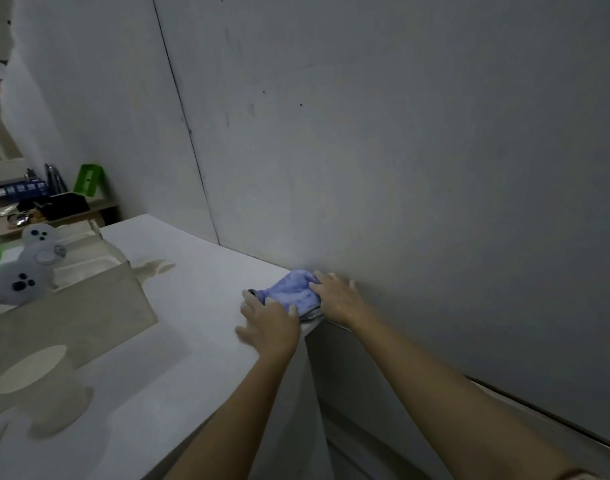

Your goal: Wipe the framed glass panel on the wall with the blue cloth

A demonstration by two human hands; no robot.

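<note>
The blue cloth [293,293], bunched at the far right corner of the white counter [178,341] against the wall, is gripped between the left hand [272,322] and right hand [336,295], no framed glass panel being visible, so wiping appears not yet begun.

Both hands — left hand [270,323], right hand [336,296] — on blue cloth [294,289]

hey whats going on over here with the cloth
A person has both hands on a blue cloth bunched at the far corner of a white tabletop, right by the grey wall. The left hand holds its near edge, and the right hand presses on its far side. The cloth sits on the table, so no wiping of the wall has begun. Two grey plush toys sit in a beige box at the left.
</note>
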